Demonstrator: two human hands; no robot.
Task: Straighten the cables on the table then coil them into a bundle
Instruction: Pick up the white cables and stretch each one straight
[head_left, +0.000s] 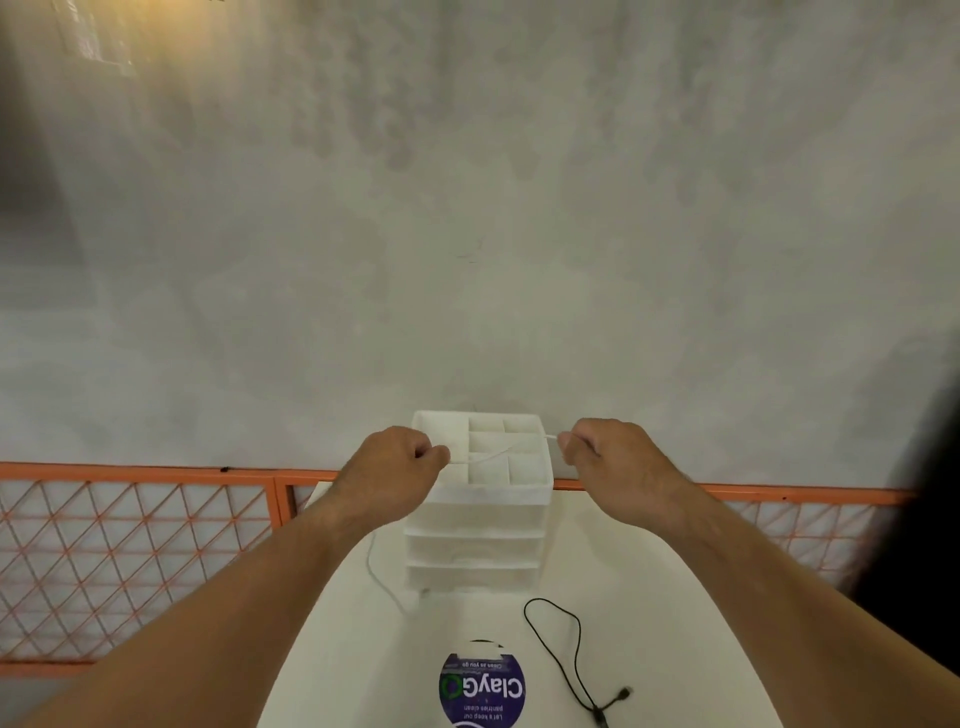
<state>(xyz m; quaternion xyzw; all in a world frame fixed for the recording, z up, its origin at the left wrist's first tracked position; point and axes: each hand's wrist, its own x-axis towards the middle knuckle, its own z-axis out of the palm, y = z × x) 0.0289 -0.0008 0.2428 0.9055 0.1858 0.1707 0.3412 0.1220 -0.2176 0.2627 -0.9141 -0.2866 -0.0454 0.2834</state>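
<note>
Straightening step: the left hand (395, 462) and right hand (608, 457), fingers curled, are pinching the white cable (493, 453) and holding a span of it above the drawer unit (478, 525) at the table's (649, 597) far edge. The black cable (558, 654) is lying looped toward the near right edge. The next move probably calls for sliding the pinch along the slack.

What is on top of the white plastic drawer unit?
A thin white cable crosses the divided top tray, pinched by the left hand and right hand. The visible compartments look bare. The left hand covers the tray's front-left corner, so that part is unseen.
</note>
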